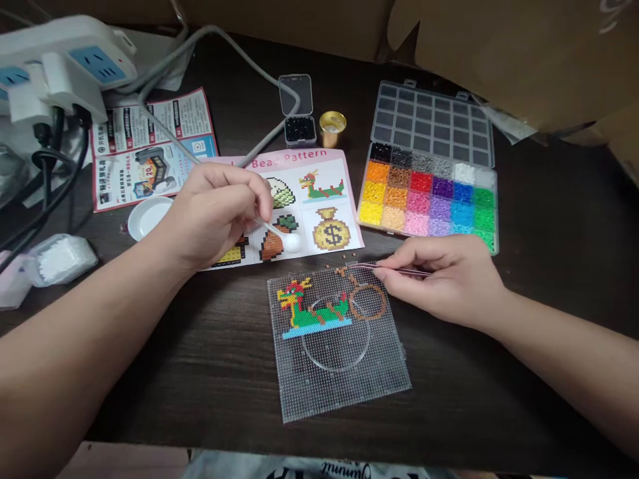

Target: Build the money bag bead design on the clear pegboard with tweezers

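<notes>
My left hand (222, 209) pinches the handle of a small white spoon (289, 241), its bowl hovering over the printed bead pattern sheet (355, 229). Between the fingers of my right hand (444, 279) are thin tweezers (407, 270), their tips at the top edge of the clear pegboard (344, 392). On the board sits a finished-looking green, red and yellow dragon boat (319, 316) of beads. Beside it a brown bead outline (383, 303) forms a ring with a narrow neck above. A few loose brown beads (343, 257) lie just behind the board.
An open compartment box (496, 219) of coloured beads stands back right. Behind the sheet are a small box of black beads (299, 130) and a gold cup (333, 128). A white dish (144, 216), a tub of white beads (62, 259) and a power strip (100, 40) with cables are left.
</notes>
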